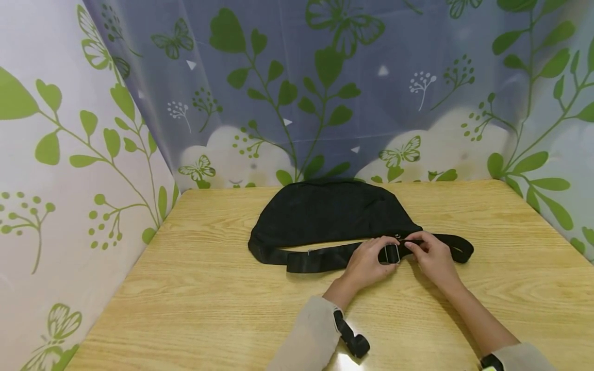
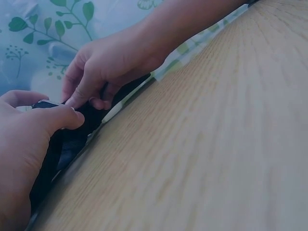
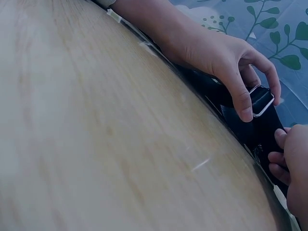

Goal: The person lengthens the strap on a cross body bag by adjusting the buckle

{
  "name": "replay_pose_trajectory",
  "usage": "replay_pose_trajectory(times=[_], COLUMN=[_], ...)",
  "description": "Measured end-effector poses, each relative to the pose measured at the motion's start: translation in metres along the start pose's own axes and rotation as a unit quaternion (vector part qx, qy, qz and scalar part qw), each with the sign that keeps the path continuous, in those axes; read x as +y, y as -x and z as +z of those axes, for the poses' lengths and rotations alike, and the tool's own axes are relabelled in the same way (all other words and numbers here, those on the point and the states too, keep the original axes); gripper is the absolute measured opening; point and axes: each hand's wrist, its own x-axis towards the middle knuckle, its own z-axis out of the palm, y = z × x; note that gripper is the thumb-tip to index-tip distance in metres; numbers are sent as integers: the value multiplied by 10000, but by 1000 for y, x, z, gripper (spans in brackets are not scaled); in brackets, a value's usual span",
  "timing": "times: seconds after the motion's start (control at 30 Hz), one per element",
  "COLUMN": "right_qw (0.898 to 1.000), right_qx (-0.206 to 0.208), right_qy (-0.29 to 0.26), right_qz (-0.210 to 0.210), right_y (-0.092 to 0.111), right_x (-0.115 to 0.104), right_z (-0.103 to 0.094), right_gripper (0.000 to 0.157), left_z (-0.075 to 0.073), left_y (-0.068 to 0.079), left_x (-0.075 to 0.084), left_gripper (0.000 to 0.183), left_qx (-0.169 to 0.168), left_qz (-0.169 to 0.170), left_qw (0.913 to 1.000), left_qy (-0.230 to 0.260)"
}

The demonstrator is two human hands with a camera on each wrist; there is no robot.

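Note:
A black waist bag [image 1: 325, 214] lies on the wooden table, its black webbing strap [image 1: 325, 259] stretched along its near side. My left hand [image 1: 368, 263] grips a metal slide buckle [image 3: 263, 102] by its edges, thumb on one side and fingers on the other, with webbing threaded through it. Just right of the buckle, my right hand [image 1: 435, 262] pinches the strap between thumb and fingers. Past that hand, the strap bends into a loop [image 1: 459, 247] at the bag's right end. Some of the right hand's fingertips are hidden behind the webbing in the right wrist view.
The light wooden table [image 1: 195, 299] extends around the bag on both sides. Behind it hangs a blue cloth [image 1: 297, 93] printed with leaves and butterflies. A black band [image 1: 355, 340] dangles from the left sleeve over the table.

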Motion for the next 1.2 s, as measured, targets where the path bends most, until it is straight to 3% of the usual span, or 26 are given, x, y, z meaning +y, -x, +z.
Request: replay_pose_trajectory(times=[0.43, 0.53, 0.63, 0.77, 0.93, 1.03, 1.2], right_qw=[9992, 9989, 9991, 9994, 9860, 9833, 9812], right_qx=[230, 249, 244, -142, -1067, -1253, -1228], right_qy=[173, 206, 201, -37, -428, -341, -151], right_qz=[286, 332, 284, -328, -1210, -1275, -1483], right_y=[0, 0, 1, 1, 2, 3, 4], right_x=[-1, 0, 1, 2, 3, 3, 4], right_z=[-2, -2, -2, 0, 3, 3, 4], right_gripper=[7, 7, 9, 29, 60, 65, 63], left_z=[1, 2, 3, 3, 5, 6, 5], left_y=[-1, -1, -1, -1, -2, -3, -2], left_x=[-1, 0, 1, 2, 1, 0, 0], left_gripper=[44, 49, 53, 52, 49, 43, 35], left_qx=[-53, -51, 6, 96, 0, -113, -177], left_qz=[-29, -367, -917, -1485, -1660, -1665, -1683], left_qw=[10000, 9993, 9957, 9884, 9847, 9836, 9821], left_qy=[37, 70, 146, 312, 537, 683, 831])
